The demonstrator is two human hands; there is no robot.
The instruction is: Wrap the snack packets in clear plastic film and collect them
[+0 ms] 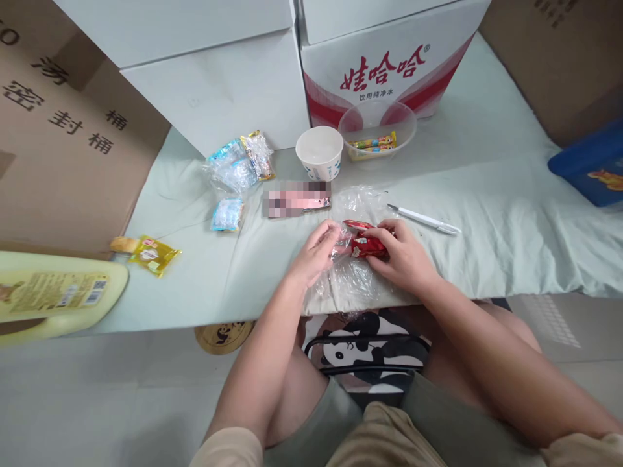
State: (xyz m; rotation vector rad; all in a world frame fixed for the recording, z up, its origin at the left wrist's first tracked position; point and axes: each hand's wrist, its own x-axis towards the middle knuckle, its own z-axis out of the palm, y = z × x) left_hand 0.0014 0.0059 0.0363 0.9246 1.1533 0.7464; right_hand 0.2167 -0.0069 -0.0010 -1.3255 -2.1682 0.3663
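Red snack packets (368,246) lie near the front edge of the cloth-covered surface, under the fingers of my right hand (403,253), which is closed round them. Clear plastic wrap (357,279) spreads beneath and around the packets. On the left side of the packets, my left hand (317,250) pinches a piece of this wrap between thumb and fingers. Just beyond my hands is a pink packet (316,198), partly blurred. A white pen (426,219) rests to the right of my right hand.
A paper cup (320,152) and a clear bowl (411,133) with yellow snack sticks (374,143) stand before white cartons (219,97). Blue-and-clear wrapped packets (233,168) and a yellow wrapper (158,256) lie left. A yellow jug (63,292) and a blue container (591,165) flank the surface.
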